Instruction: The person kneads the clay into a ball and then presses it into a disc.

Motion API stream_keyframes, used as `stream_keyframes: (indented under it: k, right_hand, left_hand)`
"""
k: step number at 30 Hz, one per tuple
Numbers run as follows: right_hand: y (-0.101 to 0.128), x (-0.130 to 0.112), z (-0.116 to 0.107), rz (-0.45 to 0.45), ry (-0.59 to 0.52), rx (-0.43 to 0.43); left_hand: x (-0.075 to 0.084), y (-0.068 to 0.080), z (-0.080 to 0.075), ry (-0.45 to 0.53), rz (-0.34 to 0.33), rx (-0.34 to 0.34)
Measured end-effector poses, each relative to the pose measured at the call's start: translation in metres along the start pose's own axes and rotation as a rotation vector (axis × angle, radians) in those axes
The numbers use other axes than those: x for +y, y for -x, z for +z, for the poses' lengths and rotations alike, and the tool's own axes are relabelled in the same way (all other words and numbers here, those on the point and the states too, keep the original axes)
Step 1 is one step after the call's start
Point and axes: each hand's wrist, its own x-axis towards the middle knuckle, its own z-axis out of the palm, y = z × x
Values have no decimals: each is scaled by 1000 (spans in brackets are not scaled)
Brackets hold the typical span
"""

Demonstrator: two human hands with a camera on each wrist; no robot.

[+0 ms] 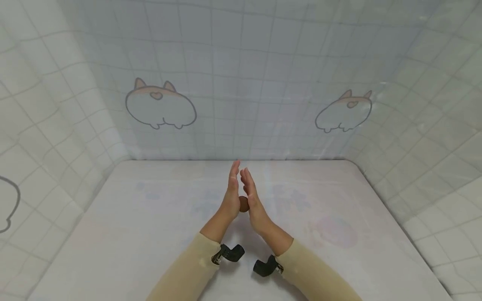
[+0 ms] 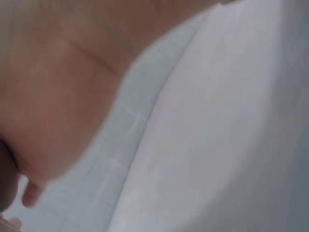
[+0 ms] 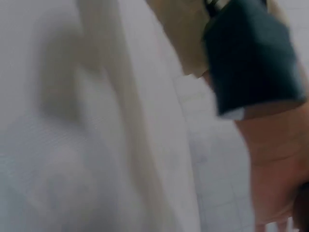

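A small brown ball [image 1: 244,204] is held between the two palms, over the white table. On its left side my left hand [image 1: 230,200] presses with its palm, fingers straight and pointing away. From the other side my right hand [image 1: 257,207] presses, its fingers also extended and leaning toward the left hand's. The fingertips come close together above the ball. At the left edge of the left wrist view, part of the ball [image 2: 7,179] shows beside the heel of a palm. The right wrist view catches the ball [image 3: 302,208] only as a dark sliver.
A white table [image 1: 143,234] with faint coloured prints lies under the hands. Behind it and at both sides hang white grid-patterned sheets [image 1: 241,104] with corgi drawings. Black wrist cameras [image 1: 234,253] stick inward from both beige sleeves [image 1: 188,267], close to each other.
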Motion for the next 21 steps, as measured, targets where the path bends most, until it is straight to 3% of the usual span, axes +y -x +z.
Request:
stream_keyframes:
  k: [5,10,16,21]
  right_hand:
    - [-3,-11,-2,-23,-4,32]
    - [-9,-17,-9,-38,58,85]
    - [-14,-17,-16,50,80,133]
    - [-17,-10,-20,116,80,148]
  left_hand:
    - [-6,0,-2,-33,-51,-25]
    - [-11,6,1,-73,-94,-100]
    - [-11,12,6,-77,-121,-178]
    - [-6,16,10,-4,-97,-210]
